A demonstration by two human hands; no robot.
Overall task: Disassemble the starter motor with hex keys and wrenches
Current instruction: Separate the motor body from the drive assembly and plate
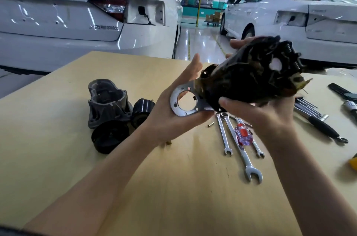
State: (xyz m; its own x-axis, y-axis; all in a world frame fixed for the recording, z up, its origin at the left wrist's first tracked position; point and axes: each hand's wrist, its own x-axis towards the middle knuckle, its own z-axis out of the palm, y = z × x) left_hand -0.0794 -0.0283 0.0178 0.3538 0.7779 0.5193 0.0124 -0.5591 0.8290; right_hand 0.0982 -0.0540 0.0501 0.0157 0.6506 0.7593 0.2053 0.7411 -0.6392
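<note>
I hold the black starter motor body (249, 75) in the air above the table, its brush end toward the right. A silver ring-shaped plate (178, 107) juts from its left end. My left hand (173, 112) cups that plate from below, thumb curled under its lower edge and fingers straight up behind it. My right hand (257, 112) grips the motor body from below, thumb on the near side, fingertips showing over the far top. A grey cast nose housing (108, 102) and two black round parts (110, 136) (142, 111) lie on the table to the left.
Three combination wrenches (239, 145) and a clear red-marked screwdriver handle (243, 135) lie on the wooden table (173, 187) under my right hand. Hex keys (307, 106) and a black-handled tool (324, 129) lie further right. A small brass pin (211, 124) lies loose. White cars stand behind.
</note>
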